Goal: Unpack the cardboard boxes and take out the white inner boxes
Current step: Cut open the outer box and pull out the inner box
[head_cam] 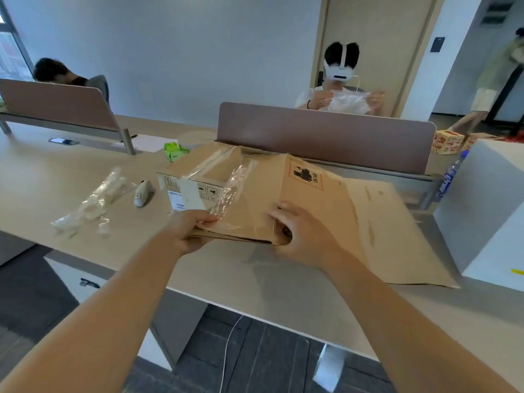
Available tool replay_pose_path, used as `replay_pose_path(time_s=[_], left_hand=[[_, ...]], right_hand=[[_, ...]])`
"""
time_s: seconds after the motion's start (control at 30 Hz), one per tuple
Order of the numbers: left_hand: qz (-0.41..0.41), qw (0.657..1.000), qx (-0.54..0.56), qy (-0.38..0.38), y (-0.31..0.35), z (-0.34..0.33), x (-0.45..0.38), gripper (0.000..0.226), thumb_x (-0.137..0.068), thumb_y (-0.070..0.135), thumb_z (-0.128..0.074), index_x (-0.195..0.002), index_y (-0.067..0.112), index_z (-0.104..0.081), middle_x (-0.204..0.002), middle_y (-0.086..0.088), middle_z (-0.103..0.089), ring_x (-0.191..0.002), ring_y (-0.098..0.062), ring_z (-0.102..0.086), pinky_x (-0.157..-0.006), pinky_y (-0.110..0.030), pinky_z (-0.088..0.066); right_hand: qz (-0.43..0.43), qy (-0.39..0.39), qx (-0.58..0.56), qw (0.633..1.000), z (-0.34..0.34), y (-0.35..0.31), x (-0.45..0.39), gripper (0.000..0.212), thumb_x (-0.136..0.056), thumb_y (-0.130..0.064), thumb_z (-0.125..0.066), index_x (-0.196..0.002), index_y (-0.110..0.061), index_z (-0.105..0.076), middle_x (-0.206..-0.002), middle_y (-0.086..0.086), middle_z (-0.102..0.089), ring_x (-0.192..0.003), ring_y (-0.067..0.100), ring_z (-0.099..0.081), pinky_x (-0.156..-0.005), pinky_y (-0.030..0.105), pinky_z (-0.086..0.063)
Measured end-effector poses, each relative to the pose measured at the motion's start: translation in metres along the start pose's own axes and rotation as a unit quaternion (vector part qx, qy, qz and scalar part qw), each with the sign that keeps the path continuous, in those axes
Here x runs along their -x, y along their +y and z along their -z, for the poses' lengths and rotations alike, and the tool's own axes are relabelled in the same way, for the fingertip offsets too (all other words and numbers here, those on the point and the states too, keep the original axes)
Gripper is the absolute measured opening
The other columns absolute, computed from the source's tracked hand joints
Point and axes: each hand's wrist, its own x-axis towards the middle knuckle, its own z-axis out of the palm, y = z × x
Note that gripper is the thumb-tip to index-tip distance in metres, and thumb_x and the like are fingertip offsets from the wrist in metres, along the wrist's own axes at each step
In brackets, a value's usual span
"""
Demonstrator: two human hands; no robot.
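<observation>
Cardboard box sits mid-bench, flaps open toward me. My left hand pinches the near flap's taped edge; my right hand has its fingers curled under the flap corner. Best spread both flaps evenly, peeling the loose tape clear first. White inner box stands right.

The cardboard box is plain brown corrugated stuff, matt, with glossy clear tape peeling off it, all crinkly. Worktop looks like smooth pale wood laminate. Crumpled clear plastic wrap near its left edge, shiny. White box at the right edge looks smooth and matt.
</observation>
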Motion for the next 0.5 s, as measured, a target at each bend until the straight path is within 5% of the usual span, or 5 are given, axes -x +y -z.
replay_pose_path(time_s=[0.2, 0.37, 0.43, 0.5], left_hand=[[-0.022, 0.996, -0.067, -0.047, -0.011, 0.027, 0.026, 0.026, -0.092, -0.013, -0.03, -0.089, 0.004, -0.049, -0.04, 0.001, -0.053, -0.028, -0.002, -0.048, -0.031, -0.01, -0.038], [-0.042, 0.987, -0.155, 0.014, -0.026, 0.066, 0.033, 0.036, -0.09, -0.009, -0.042, -0.113, 0.016, -0.053, -0.088, -0.008, -0.06, -0.066, -0.02, -0.063, -0.056, -0.026, -0.055], [-0.045, 0.974, -0.218, 0.029, -0.034, 0.081, 0.032, 0.05, -0.088, -0.009, -0.045, -0.13, 0.019, -0.046, -0.105, -0.011, -0.059, -0.087, -0.03, -0.058, -0.076, -0.04, -0.051], [-0.043, 0.968, -0.245, 0.038, -0.043, 0.09, 0.034, 0.057, -0.088, -0.009, -0.046, -0.136, 0.021, -0.04, -0.114, -0.01, -0.057, -0.095, -0.032, -0.056, -0.081, -0.044, -0.048]], right_hand=[[-0.059, -0.086, 0.014, 0.994, -0.033, -0.017, 0.02, 0.104, -0.072, -0.057, -0.067, -0.148, -0.032, -0.001, -0.157, -0.002, 0.011, -0.145, 0.019, 0.005, -0.119, 0.039, -0.004], [-0.184, -0.164, -0.006, 0.969, -0.066, -0.002, 0.045, 0.093, -0.081, -0.062, -0.051, -0.148, -0.027, 0.002, -0.157, -0.001, 0.008, -0.145, 0.024, 0.003, -0.118, 0.046, -0.004], [-0.224, -0.173, -0.067, 0.957, -0.082, 0.003, 0.053, 0.088, -0.083, -0.062, -0.049, -0.149, -0.029, 0.0, -0.157, 0.0, 0.009, -0.145, 0.024, 0.004, -0.118, 0.047, -0.004], [-0.22, -0.17, -0.086, 0.957, -0.094, 0.002, 0.052, 0.084, -0.086, -0.057, -0.049, -0.149, -0.027, -0.003, -0.158, 0.002, 0.006, -0.146, 0.024, 0.002, -0.118, 0.046, -0.008]])
